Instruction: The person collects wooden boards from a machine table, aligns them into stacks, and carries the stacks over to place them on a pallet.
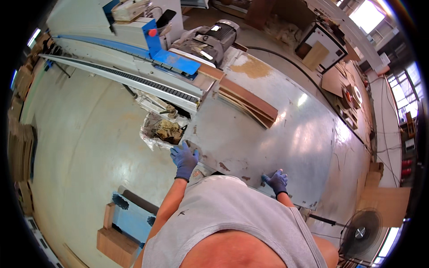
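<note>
My left hand [184,160], in a blue work glove, is at the left near corner of a grey metal table [268,147], its fingers apart and holding nothing. Beyond its fingertips stands a bin [147,134] lined with pale sheeting, with crumpled scraps inside. My right hand [277,181], gloved the same way, rests at the table's near edge with thumb and fingers apart. Some fingertips look bare. A small stack of brown wood strips [250,103] lies farther back on the table, out of reach of both hands, by the end of the machine.
A long machine [120,76] with a chain track and blue guard [176,61] runs off to the far left. Its motor [219,38] sits behind the table. A blue stand with wooden blocks [118,245] is at lower left. At lower right stands a round fan [360,232].
</note>
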The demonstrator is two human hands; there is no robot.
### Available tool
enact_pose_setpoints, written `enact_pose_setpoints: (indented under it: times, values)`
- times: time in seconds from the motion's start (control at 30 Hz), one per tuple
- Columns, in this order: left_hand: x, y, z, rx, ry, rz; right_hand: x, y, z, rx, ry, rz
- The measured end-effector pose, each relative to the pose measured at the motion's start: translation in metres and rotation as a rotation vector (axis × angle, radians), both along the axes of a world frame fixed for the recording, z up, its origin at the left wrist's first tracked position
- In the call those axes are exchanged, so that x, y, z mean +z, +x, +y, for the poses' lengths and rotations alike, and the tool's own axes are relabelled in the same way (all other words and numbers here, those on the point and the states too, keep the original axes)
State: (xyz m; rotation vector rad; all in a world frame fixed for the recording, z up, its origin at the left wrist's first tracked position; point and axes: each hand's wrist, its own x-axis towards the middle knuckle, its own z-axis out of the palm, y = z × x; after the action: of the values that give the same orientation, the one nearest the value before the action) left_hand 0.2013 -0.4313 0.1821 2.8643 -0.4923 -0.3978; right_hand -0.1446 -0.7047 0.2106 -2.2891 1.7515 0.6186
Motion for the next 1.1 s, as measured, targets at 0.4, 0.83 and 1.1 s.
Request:
enact_pose_setpoints:
  times: [0.4, 0.83, 1.1]
  values:
    - [-0.028, 0.002, 0.012, -0.056, -0.303, -0.237, -0.004, 0.002, -0.009, -0.060, 0.054, 0.036]
    - [-0.047, 0.017, 0.046, 0.775, -1.410, 0.806, -0.008, 0.004, -0.013, -0.052, -0.034, 0.104]
    - [-0.061, 0.022, 0.050, 0.726, -1.551, 0.785, -0.008, 0.004, -0.013, -0.082, -0.020, 0.078]
